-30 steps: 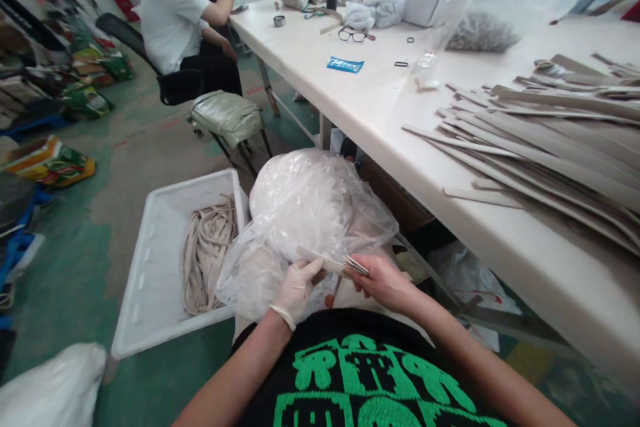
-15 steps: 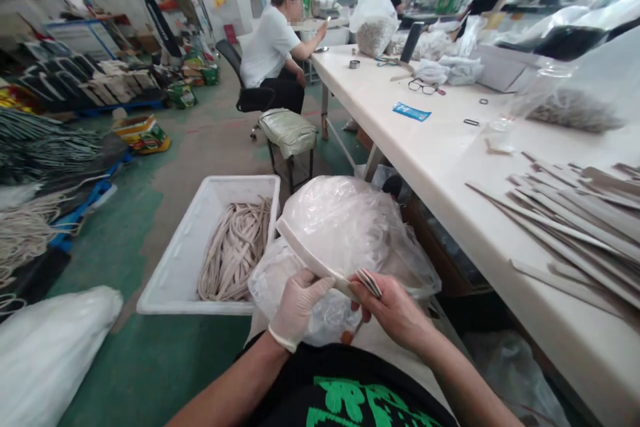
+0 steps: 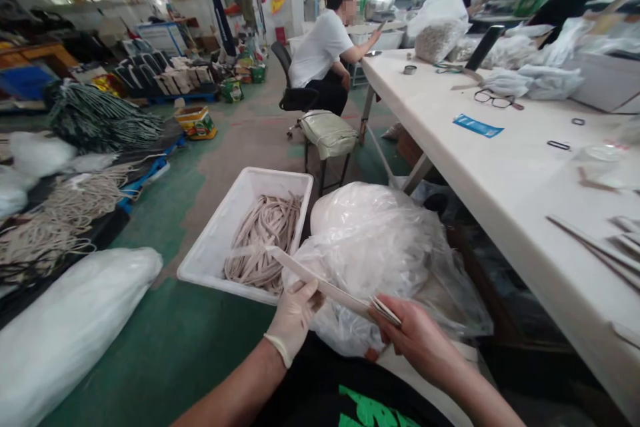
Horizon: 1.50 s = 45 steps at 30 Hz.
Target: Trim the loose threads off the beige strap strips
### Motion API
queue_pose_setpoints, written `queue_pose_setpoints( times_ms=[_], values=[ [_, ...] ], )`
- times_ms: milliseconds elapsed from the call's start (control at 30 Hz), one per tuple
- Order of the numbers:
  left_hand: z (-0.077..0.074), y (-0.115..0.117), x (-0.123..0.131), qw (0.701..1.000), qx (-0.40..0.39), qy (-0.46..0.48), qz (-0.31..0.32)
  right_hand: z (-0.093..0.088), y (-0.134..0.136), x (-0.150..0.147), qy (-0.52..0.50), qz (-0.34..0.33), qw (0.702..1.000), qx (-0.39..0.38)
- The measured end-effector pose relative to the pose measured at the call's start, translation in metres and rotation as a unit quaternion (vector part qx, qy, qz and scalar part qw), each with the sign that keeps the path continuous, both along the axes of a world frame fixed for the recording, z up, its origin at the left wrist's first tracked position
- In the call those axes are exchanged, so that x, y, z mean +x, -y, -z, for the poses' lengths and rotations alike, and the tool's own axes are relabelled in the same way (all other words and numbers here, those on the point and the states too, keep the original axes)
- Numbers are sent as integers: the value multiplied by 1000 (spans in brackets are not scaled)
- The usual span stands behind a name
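A pale flat strap (image 3: 333, 288) stretches between my two hands, its free end pointing up and left toward the white bin. My left hand (image 3: 294, 317), in a thin white glove, pinches the strap near its middle. Bare, my right hand (image 3: 407, 327) grips the other end, where several folded layers show between thumb and fingers. Beneath and beyond both hands lies a large clear plastic bag (image 3: 370, 240) with pale contents. The white bin (image 3: 205, 260) to the left holds a heap of beige straps (image 3: 263, 240).
A long white table (image 3: 450, 167) runs along the right, bearing glasses (image 3: 495, 99), a blue packet (image 3: 478, 125) and loose strips. A person (image 3: 325, 47) sits beyond a wrapped stool (image 3: 329, 133). A big white sack (image 3: 80, 327) lies at the left.
The view has turned left, so the surroundings sit further right. My hands have moved slightly apart along the strap, and more of it shows between them.
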<state>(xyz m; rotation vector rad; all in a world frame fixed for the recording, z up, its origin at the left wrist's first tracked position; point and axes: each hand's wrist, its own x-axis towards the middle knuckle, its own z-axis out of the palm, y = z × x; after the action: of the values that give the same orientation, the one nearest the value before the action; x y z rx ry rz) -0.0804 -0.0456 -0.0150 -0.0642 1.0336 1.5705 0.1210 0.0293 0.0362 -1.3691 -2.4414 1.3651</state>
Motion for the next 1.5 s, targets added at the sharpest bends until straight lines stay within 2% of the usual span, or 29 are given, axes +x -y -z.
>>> queue_pose_setpoints(
  times_ms=[100,200,267,333,400,500,567,733,800,900,1067,1233,1400,1500],
  values=[
    [1,3,18,999,-12,27,22,-5,0,-9,54,-12,998,33],
    [-6,0,22,997,24,11,71,-7,1,-23,50,-4,999,-7],
    [-10,-4,16,997,42,-10,64,-5,1,-23,12,0,998,-58],
    [-11,-8,10,998,45,-23,32,-3,0,-18,-26,-2,996,-90],
    [-11,-10,9,999,37,-26,21,-1,-1,-12,-31,-1,996,-87],
    [-10,-10,20,996,38,-28,75,-1,-1,-11,-11,8,998,-58],
    [-9,-11,26,992,52,-37,108,-3,1,-12,-19,18,997,-66],
    [-6,-12,23,992,58,-86,73,-9,0,-2,-36,2,997,-72],
    [-6,-11,25,988,70,-91,104,-10,1,0,-23,10,998,-59],
    [-7,-10,31,979,81,-98,159,-11,2,-2,-41,29,995,-82],
    [-7,-12,27,986,51,-121,106,-11,5,0,-44,15,996,-78],
    [-5,-14,35,974,74,-124,172,-11,6,-1,-35,34,997,-61],
    [-5,-17,32,987,52,-102,110,-12,6,8,-61,26,994,-84],
    [-4,-16,36,981,61,-115,143,-8,7,9,-55,44,994,-80]
  ],
)
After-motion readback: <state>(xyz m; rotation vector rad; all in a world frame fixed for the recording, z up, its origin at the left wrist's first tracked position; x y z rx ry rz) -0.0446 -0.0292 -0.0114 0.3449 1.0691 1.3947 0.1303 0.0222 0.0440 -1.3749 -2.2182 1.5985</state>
